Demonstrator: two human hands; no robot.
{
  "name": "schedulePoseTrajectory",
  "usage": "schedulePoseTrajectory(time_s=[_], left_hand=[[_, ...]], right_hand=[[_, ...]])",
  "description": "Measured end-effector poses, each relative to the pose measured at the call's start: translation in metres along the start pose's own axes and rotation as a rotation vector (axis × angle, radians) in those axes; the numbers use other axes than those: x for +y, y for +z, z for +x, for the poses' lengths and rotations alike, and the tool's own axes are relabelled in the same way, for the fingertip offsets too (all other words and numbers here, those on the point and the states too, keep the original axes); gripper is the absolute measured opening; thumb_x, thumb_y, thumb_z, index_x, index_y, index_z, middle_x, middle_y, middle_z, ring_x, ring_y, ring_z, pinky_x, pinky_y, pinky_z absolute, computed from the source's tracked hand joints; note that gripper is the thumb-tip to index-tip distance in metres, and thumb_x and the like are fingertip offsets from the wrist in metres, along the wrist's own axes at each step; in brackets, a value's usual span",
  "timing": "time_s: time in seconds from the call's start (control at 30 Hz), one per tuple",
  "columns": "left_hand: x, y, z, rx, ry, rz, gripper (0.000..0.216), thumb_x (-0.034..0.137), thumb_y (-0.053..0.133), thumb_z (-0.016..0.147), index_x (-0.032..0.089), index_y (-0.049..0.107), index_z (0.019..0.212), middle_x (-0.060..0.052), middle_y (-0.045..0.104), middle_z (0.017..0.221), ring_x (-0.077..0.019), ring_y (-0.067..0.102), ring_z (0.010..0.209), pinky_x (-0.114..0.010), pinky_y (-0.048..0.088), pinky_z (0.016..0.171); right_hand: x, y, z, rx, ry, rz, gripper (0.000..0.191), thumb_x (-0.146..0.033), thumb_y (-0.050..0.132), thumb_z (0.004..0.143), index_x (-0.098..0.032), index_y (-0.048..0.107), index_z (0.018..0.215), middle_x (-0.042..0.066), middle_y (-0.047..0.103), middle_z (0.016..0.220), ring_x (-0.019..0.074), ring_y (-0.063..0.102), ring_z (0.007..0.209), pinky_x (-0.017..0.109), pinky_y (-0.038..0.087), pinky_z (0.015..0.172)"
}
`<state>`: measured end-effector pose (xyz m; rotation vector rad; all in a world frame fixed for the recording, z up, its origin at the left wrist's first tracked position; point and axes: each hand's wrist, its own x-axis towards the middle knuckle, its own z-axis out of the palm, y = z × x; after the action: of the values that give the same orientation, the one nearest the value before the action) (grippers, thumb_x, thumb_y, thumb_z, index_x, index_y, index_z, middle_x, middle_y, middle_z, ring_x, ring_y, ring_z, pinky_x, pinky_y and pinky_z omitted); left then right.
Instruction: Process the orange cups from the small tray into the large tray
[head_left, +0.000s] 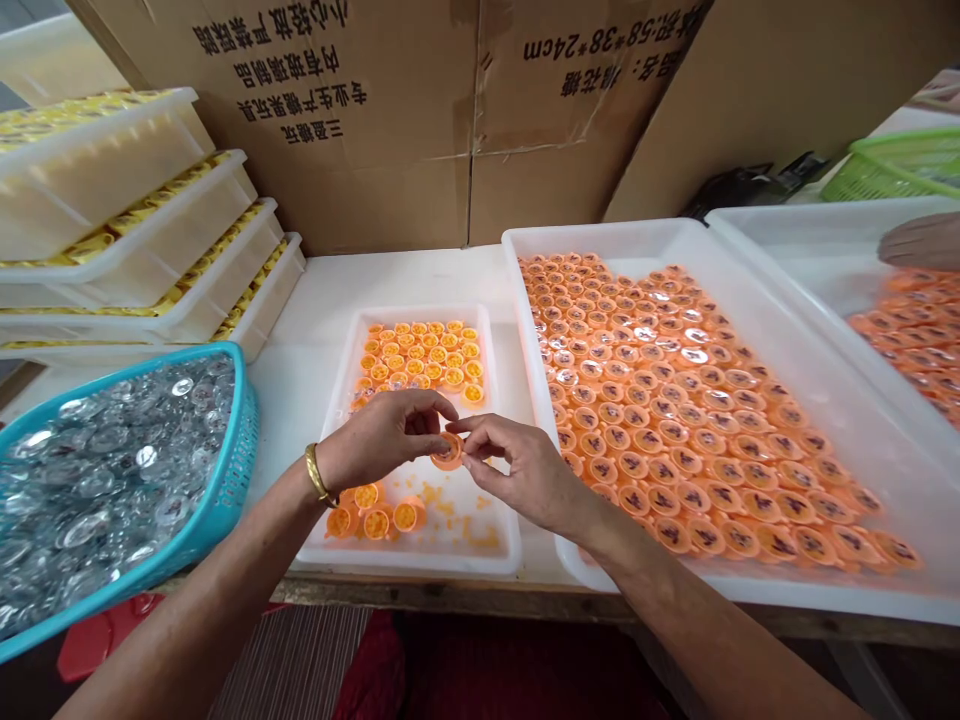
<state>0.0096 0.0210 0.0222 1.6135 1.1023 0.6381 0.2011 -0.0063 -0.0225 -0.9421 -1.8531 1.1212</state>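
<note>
Both hands pinch one small orange cap (449, 451) between fingertips: left hand (382, 437) (gold bangle at the wrist) and right hand (525, 470) closed on its rim, above the small white tray (500, 545) of yellow-filled caps

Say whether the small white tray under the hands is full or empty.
Partly full: the small tray has orange cups in rows at its far end, a few near the front, bare floor between.
</note>
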Motion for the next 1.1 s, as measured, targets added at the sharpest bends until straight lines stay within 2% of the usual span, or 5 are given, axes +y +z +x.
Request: schedulePoseTrajectory(time_s=[0.37,0.47,0.67,0.97,1.1], left_hand=[[-0.008,0.001,-0.003,-0.106,-0.279,-0.145,0.035,0.037,0.071,0.072,0.016,0.058,0.096,-0.002,0.064,0.076,-0.0147,0.064,0.064,-0.028,0.055,0.055],[-0.008,0.004,-0.004,-0.075,-0.26,-0.201,0.031,0.038,0.072,0.071,0.013,0.063,0.088,-0.003,0.066,0.075,-0.0138,0.064,0.062,-0.03,0.056,0.06],[-0.008,0.013,-0.002,0.115,-0.174,-0.178,0.028,0.031,0.072,0.07,0.014,0.063,0.09,-0.002,0.066,0.076,-0.0136,0.064,0.064,-0.029,0.055,0.063],[0.0,0.034,-0.002,0.226,-0.019,0.16,0.018,0.032,0.067,0.077,0.017,0.067,0.086,-0.002,0.069,0.076,-0.0144,0.063,0.069,-0.027,0.05,0.064],[0.0,0.039,-0.002,0.26,-0.076,-0.017,0.022,0.035,0.064,0.079,0.016,0.068,0.089,-0.003,0.069,0.077,-0.0153,0.063,0.07,-0.028,0.05,0.067]], right_hand=[[-0.001,-0.004,0.0,0.015,0.097,0.167,0.005,-0.014,0.056,0.08,-0.018,0.057,0.077,0.009,0.059,0.121,0.0138,0.064,0.093,0.026,0.054,0.074],[0.0,-0.003,0.001,0.041,0.129,0.257,0.003,-0.019,0.058,0.081,-0.019,0.058,0.084,0.008,0.06,0.117,0.0157,0.062,0.1,0.028,0.054,0.078],[0.003,0.0,0.005,0.062,0.317,0.469,0.037,-0.033,0.066,0.079,-0.02,0.056,0.111,0.008,0.062,0.114,0.0158,0.063,0.098,0.033,0.052,0.085],[0.002,-0.003,0.001,0.114,0.248,0.454,0.019,-0.031,0.065,0.081,-0.018,0.064,0.094,0.003,0.068,0.09,0.0152,0.064,0.085,0.032,0.051,0.081],[0.001,-0.005,0.003,0.129,0.289,0.542,0.021,-0.032,0.064,0.081,-0.017,0.064,0.094,0.003,0.068,0.087,0.016,0.065,0.082,0.034,0.052,0.08]])
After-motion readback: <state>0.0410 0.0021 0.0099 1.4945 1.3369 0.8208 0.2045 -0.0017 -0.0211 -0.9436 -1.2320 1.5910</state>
